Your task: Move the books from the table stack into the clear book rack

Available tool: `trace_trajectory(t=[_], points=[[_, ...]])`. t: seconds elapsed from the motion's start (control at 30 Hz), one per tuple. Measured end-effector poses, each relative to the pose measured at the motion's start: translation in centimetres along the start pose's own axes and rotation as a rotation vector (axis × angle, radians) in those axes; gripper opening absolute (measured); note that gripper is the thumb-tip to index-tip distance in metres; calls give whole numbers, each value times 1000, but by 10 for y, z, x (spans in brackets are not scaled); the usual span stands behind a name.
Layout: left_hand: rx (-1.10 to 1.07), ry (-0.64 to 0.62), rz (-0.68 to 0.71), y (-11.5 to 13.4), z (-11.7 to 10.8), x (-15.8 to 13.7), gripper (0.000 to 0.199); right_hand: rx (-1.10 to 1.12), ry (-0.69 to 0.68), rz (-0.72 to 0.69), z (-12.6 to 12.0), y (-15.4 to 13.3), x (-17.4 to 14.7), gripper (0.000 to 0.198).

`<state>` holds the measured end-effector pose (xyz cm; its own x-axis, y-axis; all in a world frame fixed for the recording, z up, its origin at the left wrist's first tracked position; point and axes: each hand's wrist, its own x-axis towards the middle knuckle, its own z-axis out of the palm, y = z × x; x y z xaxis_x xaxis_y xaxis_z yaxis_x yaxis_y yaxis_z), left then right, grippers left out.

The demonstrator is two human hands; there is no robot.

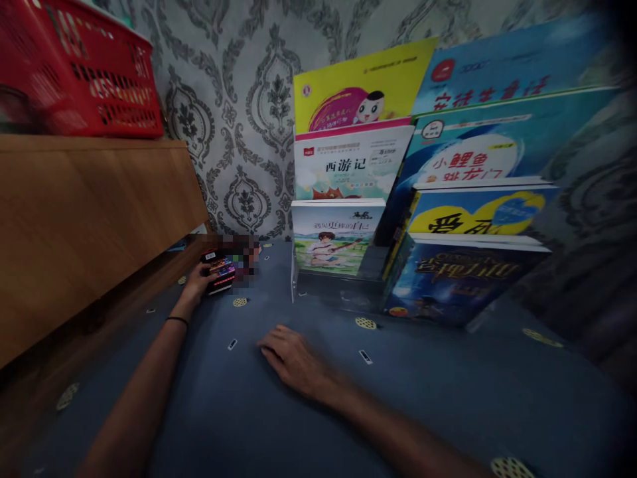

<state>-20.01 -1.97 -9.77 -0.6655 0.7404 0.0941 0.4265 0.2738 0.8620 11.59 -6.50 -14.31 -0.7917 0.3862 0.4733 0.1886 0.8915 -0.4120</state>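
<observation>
Leftward, a person's left hand (198, 282) is gripping a dark, block-shaped thing (221, 273), probably thick books, at the far left of a blue, fruit-patterned cover (213, 398). Its fingers are curving over the near side, closed onto it. The right hand (291, 358) is lying nearer, fingers curling loosely with nothing visible in them; its palm is hidden, so how far they are opening is unclear. Holding the block well is likely calling for even pressure, so no layer slides. Smooth paper books (343, 162) are standing tiered in a clear, thin-walled rack (338, 299); a red, slotted basket (119, 86) is sitting on a grained wooden cabinet (99, 219).
</observation>
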Motion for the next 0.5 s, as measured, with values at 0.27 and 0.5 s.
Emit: trace_trajectory(t=[0.27, 0.5], points=[[-284, -156, -178, -1, -7, -51, 50, -32, -7, -9, -3, -3, 0, 17], [-403, -213, -259, -9, -19, -126, 47, -60, 25, -65, -15, -12, 1, 43]])
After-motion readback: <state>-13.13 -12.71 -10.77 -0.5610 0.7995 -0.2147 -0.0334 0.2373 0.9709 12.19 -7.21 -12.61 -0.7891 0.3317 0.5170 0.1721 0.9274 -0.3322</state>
